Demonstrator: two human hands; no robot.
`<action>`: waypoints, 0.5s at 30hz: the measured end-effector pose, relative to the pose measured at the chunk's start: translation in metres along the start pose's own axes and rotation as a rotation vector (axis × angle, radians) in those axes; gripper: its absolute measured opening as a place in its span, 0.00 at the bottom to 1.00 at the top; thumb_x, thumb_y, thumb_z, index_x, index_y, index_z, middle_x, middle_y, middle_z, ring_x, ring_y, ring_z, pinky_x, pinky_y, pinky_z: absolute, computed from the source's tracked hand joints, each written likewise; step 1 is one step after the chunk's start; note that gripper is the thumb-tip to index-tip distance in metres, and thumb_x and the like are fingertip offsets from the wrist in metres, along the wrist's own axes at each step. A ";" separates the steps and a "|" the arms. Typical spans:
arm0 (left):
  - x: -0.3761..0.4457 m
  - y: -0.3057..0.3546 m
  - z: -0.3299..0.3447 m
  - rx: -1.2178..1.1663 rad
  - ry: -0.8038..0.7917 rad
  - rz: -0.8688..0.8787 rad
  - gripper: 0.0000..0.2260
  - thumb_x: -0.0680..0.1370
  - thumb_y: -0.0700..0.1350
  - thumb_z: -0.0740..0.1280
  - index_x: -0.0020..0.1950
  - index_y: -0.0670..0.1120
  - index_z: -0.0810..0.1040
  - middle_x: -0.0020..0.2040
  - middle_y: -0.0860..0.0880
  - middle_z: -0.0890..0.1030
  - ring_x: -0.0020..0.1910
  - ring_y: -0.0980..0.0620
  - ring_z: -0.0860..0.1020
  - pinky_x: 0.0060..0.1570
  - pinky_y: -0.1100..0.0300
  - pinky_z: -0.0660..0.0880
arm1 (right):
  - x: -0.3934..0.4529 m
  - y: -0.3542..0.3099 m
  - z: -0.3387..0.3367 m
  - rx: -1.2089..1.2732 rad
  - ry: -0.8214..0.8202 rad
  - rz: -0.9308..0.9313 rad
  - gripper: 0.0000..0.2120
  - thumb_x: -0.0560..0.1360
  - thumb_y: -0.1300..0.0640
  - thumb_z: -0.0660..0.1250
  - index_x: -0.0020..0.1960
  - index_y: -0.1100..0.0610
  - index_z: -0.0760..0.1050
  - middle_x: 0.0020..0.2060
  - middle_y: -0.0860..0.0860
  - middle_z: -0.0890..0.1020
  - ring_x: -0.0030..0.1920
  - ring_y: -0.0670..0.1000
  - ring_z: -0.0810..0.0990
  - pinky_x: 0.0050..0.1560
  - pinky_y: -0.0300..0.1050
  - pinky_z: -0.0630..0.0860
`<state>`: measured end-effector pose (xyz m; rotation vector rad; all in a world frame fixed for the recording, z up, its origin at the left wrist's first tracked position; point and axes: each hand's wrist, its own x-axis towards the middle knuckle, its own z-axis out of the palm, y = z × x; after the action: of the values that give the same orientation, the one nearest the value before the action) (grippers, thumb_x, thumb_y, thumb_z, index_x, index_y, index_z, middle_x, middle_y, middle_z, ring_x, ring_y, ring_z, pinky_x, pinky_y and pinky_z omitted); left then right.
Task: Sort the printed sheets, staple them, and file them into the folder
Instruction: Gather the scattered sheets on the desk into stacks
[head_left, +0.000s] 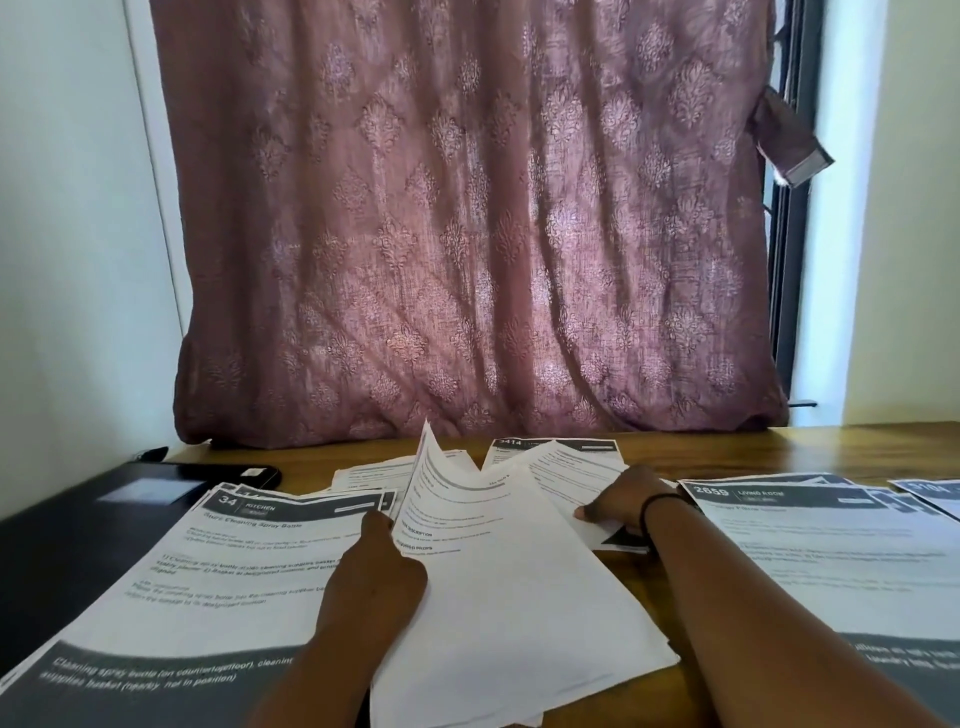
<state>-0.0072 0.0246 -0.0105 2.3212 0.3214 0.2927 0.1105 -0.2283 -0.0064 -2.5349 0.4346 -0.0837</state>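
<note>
Printed sheets lie in piles on a wooden table. A "Kitchen" pile is at the left, a "Living Room" pile at the right. Between them my left hand holds a loose stack of sheets by its left edge, the top sheet curling upward. My right hand grips a sheet from the middle heap, thumb on its near edge. A black folder lies at the far left, partly under the Kitchen pile. A dark object that may be the stapler rests on it.
A patterned mauve curtain hangs right behind the table's far edge. More sheets lie at the far right. A dark pen-like item sits at the back left. White walls flank the curtain.
</note>
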 end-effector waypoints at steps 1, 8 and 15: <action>0.000 0.001 0.000 -0.002 -0.001 0.008 0.17 0.77 0.43 0.59 0.66 0.49 0.64 0.58 0.46 0.79 0.56 0.43 0.77 0.58 0.47 0.74 | -0.002 0.001 -0.002 -0.036 0.008 -0.041 0.43 0.62 0.41 0.77 0.70 0.57 0.65 0.62 0.53 0.77 0.59 0.54 0.77 0.59 0.49 0.77; -0.001 0.002 -0.001 -0.011 -0.004 0.033 0.13 0.78 0.43 0.59 0.63 0.48 0.65 0.57 0.46 0.79 0.55 0.43 0.77 0.56 0.48 0.74 | -0.008 0.007 -0.012 0.178 0.135 0.075 0.27 0.71 0.59 0.71 0.67 0.62 0.67 0.59 0.60 0.78 0.58 0.59 0.78 0.59 0.50 0.76; 0.000 0.000 0.001 -0.031 0.009 0.049 0.09 0.78 0.42 0.60 0.56 0.50 0.64 0.46 0.49 0.75 0.50 0.45 0.76 0.52 0.51 0.73 | -0.016 0.011 -0.021 0.471 0.481 -0.024 0.22 0.74 0.65 0.62 0.67 0.57 0.64 0.51 0.57 0.78 0.52 0.61 0.77 0.48 0.49 0.69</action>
<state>-0.0070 0.0237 -0.0107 2.3006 0.2631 0.3298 0.0888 -0.2426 0.0054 -2.0379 0.4973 -0.7277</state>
